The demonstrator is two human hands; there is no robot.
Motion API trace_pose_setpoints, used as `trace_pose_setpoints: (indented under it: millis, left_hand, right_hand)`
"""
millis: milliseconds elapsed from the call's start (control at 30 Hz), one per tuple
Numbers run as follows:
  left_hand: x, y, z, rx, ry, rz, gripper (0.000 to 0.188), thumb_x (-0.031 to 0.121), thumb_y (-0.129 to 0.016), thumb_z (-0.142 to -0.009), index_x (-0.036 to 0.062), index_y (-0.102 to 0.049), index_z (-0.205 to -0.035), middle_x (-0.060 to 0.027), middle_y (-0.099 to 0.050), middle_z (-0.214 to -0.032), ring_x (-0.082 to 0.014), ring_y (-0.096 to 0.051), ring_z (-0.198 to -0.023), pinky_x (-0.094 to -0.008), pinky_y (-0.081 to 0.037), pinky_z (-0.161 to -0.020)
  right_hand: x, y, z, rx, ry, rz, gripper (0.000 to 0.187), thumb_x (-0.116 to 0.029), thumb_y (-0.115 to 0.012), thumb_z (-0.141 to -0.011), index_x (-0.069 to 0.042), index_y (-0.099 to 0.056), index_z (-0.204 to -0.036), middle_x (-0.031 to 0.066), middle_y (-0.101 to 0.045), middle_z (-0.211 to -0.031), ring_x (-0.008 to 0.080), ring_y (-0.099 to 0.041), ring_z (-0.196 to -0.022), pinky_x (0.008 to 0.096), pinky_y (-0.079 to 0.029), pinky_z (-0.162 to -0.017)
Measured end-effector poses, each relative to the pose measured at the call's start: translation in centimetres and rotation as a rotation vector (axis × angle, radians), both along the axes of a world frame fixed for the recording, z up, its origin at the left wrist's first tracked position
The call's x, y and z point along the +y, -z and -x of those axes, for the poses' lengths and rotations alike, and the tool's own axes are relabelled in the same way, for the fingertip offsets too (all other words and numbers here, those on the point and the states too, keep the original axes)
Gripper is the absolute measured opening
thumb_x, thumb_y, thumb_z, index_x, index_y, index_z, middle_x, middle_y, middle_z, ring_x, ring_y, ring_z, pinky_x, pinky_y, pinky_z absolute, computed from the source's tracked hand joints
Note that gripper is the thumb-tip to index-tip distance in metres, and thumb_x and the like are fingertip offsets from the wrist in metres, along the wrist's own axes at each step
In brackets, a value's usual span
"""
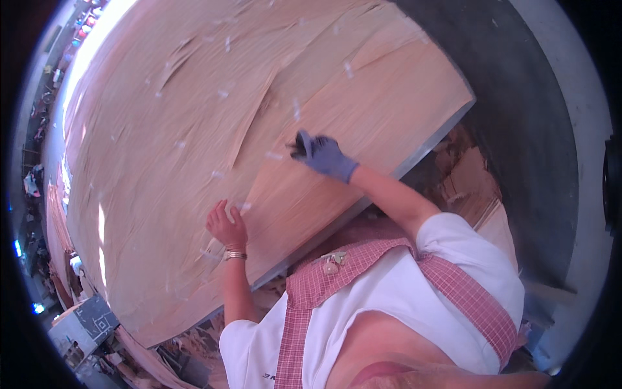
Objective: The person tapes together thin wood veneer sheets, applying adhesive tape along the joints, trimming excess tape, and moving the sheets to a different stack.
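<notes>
A wide stack of thin wood veneer sheets (194, 123) spreads out in front of me, its top sheet wavy with several splits and overlapping edges. My left hand (227, 223), bare with bracelets at the wrist, rests on or just over the veneer near its front edge, fingers apart and holding nothing. Further forward and to the right, my right hand (327, 157) wears a grey-blue glove with dark finger parts. Its fingers look curled in over the veneer and are slightly blurred; what they hold, if anything, is hidden. Small whitish strips (297, 109) dot the surface.
Torn veneer scraps (466, 172) lie below the stack's right edge, beside the dark floor (531, 129). A grey box-like unit (94, 321) stands at the lower left. Along the far left are cluttered items and more stacked sheets (57, 220). My checked apron (353, 262) is close to the stack's edge.
</notes>
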State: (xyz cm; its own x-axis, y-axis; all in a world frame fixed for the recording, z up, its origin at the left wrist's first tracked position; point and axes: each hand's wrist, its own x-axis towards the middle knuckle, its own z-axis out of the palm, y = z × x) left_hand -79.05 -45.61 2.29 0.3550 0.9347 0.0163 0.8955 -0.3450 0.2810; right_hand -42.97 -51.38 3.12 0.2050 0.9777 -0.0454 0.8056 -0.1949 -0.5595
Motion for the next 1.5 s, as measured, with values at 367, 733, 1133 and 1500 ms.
trace_pose_setpoints:
  millis: [367, 733, 1133, 1500]
  left_hand:
    - [-10.6, -0.5, -49.0, -0.143, 0.244, -0.181, 0.071, 0.030, -0.062, -0.091, 0.0148, -0.034, -0.154, -0.0144, -0.025, -0.162, -0.0317, -0.019, -0.151, -0.0523, -0.013, -0.122]
    - [-11.7, 1.9, -53.8, 0.144, 0.224, -0.111, 0.068, 0.038, -0.056, -0.094, 0.0160, -0.034, -0.155, -0.0142, -0.025, -0.163, -0.0317, -0.016, -0.152, -0.0521, -0.008, -0.122]
    - [-7.5, -4.2, -61.8, 0.294, -0.035, 0.107, 0.059, 0.031, -0.055, -0.097, 0.0077, -0.040, -0.149, -0.0194, -0.039, -0.154, -0.0357, -0.033, -0.144, -0.0508, -0.021, -0.119]
    - [12.2, -1.2, -90.3, 0.059, -0.032, -0.268, 0.062, 0.036, -0.052, -0.102, 0.0067, -0.034, -0.153, -0.0218, -0.030, -0.158, -0.0376, -0.030, -0.146, -0.0503, -0.024, -0.116]
  right_hand:
    - [-31.0, -1.7, -26.8, 0.366, 0.247, -0.053, 0.026, -0.024, -0.065, -0.091, -0.005, -0.061, -0.108, 0.0206, -0.069, -0.103, 0.0414, -0.067, -0.090, 0.0482, -0.054, -0.078]
    - [-37.3, 2.0, -55.3, 0.257, 0.446, 0.087, 0.033, -0.030, -0.061, -0.095, -0.006, -0.062, -0.118, 0.0228, -0.067, -0.108, 0.0420, -0.064, -0.100, 0.0474, -0.052, -0.084]
    - [-26.9, 9.0, -80.4, 0.301, 0.222, 0.435, 0.033, -0.036, -0.055, -0.097, -0.005, -0.061, -0.107, 0.0262, -0.066, -0.105, 0.0444, -0.063, -0.099, 0.0506, -0.049, -0.085]
    - [-4.2, 25.5, -92.5, 0.138, -0.256, 0.724, 0.035, -0.031, -0.045, -0.097, -0.005, -0.061, -0.114, 0.0247, -0.065, -0.116, 0.0412, -0.063, -0.106, 0.0492, -0.048, -0.094]
